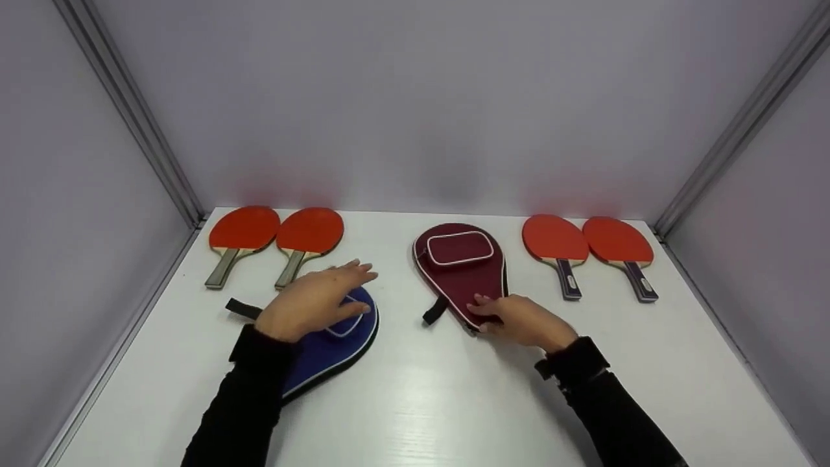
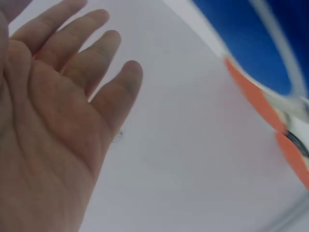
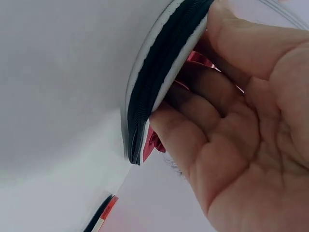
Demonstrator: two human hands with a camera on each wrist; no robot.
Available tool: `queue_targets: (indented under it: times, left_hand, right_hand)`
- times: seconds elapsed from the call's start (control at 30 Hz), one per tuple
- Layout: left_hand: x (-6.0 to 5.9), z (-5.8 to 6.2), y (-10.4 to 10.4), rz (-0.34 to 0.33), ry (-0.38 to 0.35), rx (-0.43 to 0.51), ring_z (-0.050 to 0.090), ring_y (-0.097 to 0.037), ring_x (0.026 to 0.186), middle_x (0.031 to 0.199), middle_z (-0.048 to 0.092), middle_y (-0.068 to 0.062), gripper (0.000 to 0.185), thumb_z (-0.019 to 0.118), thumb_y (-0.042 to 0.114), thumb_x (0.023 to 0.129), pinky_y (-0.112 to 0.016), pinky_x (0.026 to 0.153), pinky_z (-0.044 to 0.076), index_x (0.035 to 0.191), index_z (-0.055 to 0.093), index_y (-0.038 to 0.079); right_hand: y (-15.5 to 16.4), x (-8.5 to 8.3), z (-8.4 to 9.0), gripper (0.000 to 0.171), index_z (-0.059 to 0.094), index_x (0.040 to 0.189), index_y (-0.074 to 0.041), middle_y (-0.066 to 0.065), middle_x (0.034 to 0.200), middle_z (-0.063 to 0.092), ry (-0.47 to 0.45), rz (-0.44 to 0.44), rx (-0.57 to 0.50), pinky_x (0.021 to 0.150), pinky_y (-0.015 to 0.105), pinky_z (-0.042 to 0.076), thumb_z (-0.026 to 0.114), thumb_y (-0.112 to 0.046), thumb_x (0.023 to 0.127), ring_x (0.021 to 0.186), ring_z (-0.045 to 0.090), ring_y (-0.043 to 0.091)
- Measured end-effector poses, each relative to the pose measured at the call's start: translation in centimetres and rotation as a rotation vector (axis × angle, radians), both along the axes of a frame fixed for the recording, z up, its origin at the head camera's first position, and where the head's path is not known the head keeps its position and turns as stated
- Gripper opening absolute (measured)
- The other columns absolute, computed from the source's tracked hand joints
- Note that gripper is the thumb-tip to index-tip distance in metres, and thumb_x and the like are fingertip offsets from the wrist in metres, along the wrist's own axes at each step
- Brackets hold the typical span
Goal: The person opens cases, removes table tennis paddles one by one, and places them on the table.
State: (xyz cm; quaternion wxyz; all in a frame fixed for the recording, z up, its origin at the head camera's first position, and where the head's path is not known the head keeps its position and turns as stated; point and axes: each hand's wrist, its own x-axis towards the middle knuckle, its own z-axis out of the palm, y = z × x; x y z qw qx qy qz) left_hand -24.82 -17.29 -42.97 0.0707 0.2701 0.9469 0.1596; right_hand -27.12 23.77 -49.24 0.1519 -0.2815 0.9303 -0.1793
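Under the right hand [image 1: 522, 321]: narrow end of the maroon case [image 1: 462, 267], flat on the white table [image 1: 421, 395]. Fingers curl round the case's lower edge; the right wrist view shows fingertips [image 3: 169, 128] tucked under the zipped rim and the thumb on top, so it's grasping the case. The rest of the case extends away from that hand toward the back wall. Its black strap [image 1: 434, 311] sticks out just left of the grip.

Left hand [image 1: 314, 301] sits over the blue case [image 1: 337, 337], fingers straight and spread, released, holding nothing. Can't tell whether the palm touches the cover. The blue case lies beneath and right of that hand, its round end sticking out past the fingers. Another black strap [image 1: 243, 309] pokes out left of the wrist.

Room: bare table between the two cases and a wide open stretch nearer the person. Beyond the left hand, two red paddles [image 1: 275, 237] side by side, near the left wall. Beyond and right of the right hand, two more red paddles [image 1: 587, 246], near the right wall. Walls close off three sides.
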Motion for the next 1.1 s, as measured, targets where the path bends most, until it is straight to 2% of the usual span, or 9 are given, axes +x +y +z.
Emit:
queue_targets:
  times: [0.23,0.53,0.6,0.67,0.7,0.83,0.9,0.93,1.1]
  left_hand:
    - [0.5,-0.2,6.9,-0.105,0.074,-0.069,0.059,-0.033,0.168,0.175,0.064,-0.010,0.063,0.082,0.032,0.113,-0.060,0.135,0.053,0.169,0.064,0.013]
    - [-0.1,-3.6,13.7,-0.174,0.231,-0.179,0.076,-0.024,0.148,0.158,0.079,-0.007,0.050,0.087,0.038,0.108,-0.046,0.111,0.071,0.149,0.080,0.012]
    - [-0.4,-4.8,14.5,-0.165,0.269,-0.232,0.079,-0.021,0.143,0.154,0.082,-0.003,0.046,0.090,0.038,0.105,-0.043,0.103,0.073,0.145,0.083,0.016]
    - [-2.1,-8.3,15.1,-0.155,0.338,-0.281,0.080,-0.017,0.140,0.153,0.082,0.003,0.042,0.090,0.038,0.104,-0.043,0.094,0.075,0.142,0.084,0.021]
    - [-2.2,-8.7,15.3,-0.151,0.355,-0.302,0.080,-0.015,0.139,0.152,0.083,0.004,0.040,0.089,0.037,0.104,-0.042,0.092,0.075,0.141,0.085,0.023]
    - [-2.7,-9.9,15.5,-0.148,0.398,-0.321,0.081,-0.013,0.136,0.152,0.083,0.007,0.036,0.087,0.033,0.106,-0.040,0.088,0.075,0.142,0.085,0.026]
    - [-2.2,-9.2,15.4,-0.159,0.385,-0.300,0.082,-0.014,0.136,0.150,0.083,0.004,0.038,0.086,0.034,0.107,-0.038,0.092,0.074,0.143,0.085,0.023]
    - [-3.0,-10.6,15.4,-0.163,0.395,-0.288,0.081,-0.014,0.138,0.151,0.083,0.004,0.041,0.086,0.038,0.107,-0.038,0.094,0.074,0.145,0.085,0.023]
    - [-2.9,-10.4,15.4,-0.162,0.253,-0.239,0.072,-0.021,0.154,0.162,0.076,-0.004,0.065,0.089,0.048,0.103,-0.041,0.118,0.067,0.157,0.077,0.016]
  right_hand:
    - [-0.9,0.9,-0.2,0.051,0.070,0.162,-0.008,0.023,0.174,0.059,0.032,0.027,0.000,0.129,0.064,0.056,0.079,-0.019,0.114,0.159,0.063,0.050]
    - [-2.0,1.7,-0.1,0.050,0.075,0.155,-0.001,0.023,0.163,0.071,0.081,0.089,-0.025,0.116,0.056,0.067,0.084,-0.020,0.110,0.141,0.078,0.039]
    - [-2.0,1.7,0.0,0.050,0.074,0.156,0.000,0.024,0.162,0.072,0.063,0.105,-0.048,0.114,0.055,0.067,0.084,-0.018,0.110,0.140,0.079,0.037]
    - [-1.9,1.7,0.1,0.050,0.074,0.156,0.000,0.023,0.161,0.073,0.042,0.111,-0.064,0.114,0.054,0.068,0.084,-0.017,0.110,0.137,0.080,0.034]
    - [-1.8,1.6,0.1,0.048,0.075,0.155,-0.001,0.022,0.157,0.076,0.029,0.110,-0.071,0.111,0.051,0.069,0.084,-0.016,0.110,0.133,0.081,0.031]
    - [-1.2,1.2,0.3,0.043,0.076,0.153,-0.001,0.018,0.147,0.082,0.008,0.076,-0.086,0.109,0.050,0.069,0.081,-0.012,0.111,0.126,0.080,0.027]
    - [-1.0,1.0,0.4,0.040,0.076,0.151,0.001,0.018,0.144,0.083,0.015,0.038,-0.095,0.110,0.052,0.069,0.078,-0.010,0.113,0.127,0.080,0.029]
    - [-0.9,0.9,0.5,0.040,0.076,0.152,0.002,0.020,0.145,0.083,0.022,0.014,-0.097,0.113,0.055,0.068,0.077,-0.009,0.113,0.131,0.080,0.031]
    - [-0.6,0.6,0.8,0.039,0.074,0.151,0.006,0.022,0.141,0.083,0.045,-0.114,-0.099,0.107,0.051,0.068,0.074,-0.010,0.115,0.124,0.079,0.029]
